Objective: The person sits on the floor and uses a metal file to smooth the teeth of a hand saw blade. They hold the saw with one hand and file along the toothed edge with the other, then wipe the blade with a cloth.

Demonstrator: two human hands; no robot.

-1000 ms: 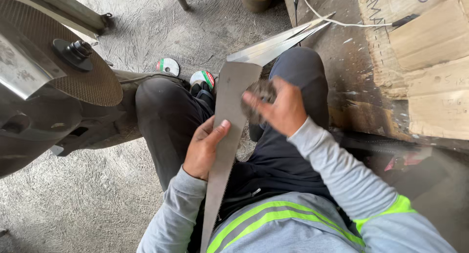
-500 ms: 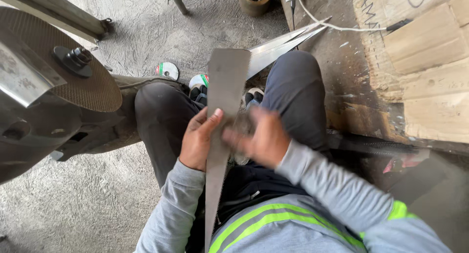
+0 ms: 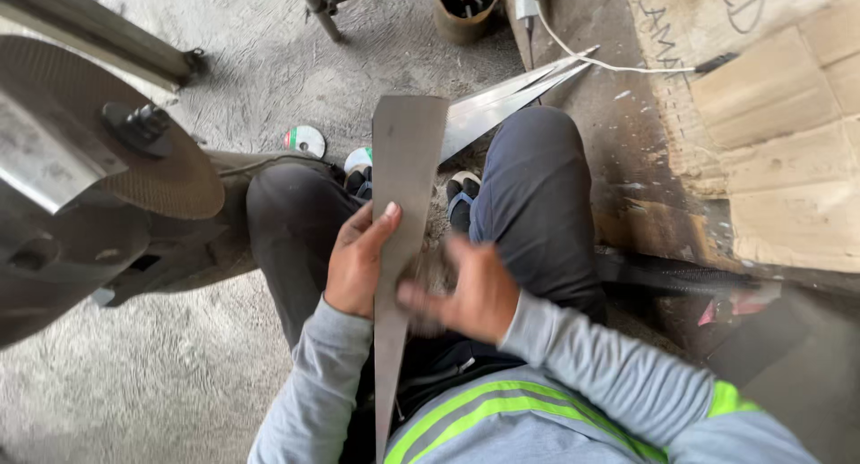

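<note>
So the long tapered grey metal strip stood upright-ish between the person's knees, wide blunt end up by the feet, narrow end running down past the waist. The left hand had its grip wrapped round the strip's left edge, thumb lying flat on the face. The right hand was blurred, pressed to the strip's right side over a fuzzy brownish pad; couldn't tell how the fingers were set on it.

Person sat low on a rough, dusty grey concrete floor in dark trousers and a grey hi-vis top. More pointed shiny metal strips lay past the right knee. On the left, a big chop saw with a worn brown abrasive disc. Two small round grinding discs lay on the floor near the shoes, a rusty can further up. On the right were stained cardboard sheets and a white cable.
</note>
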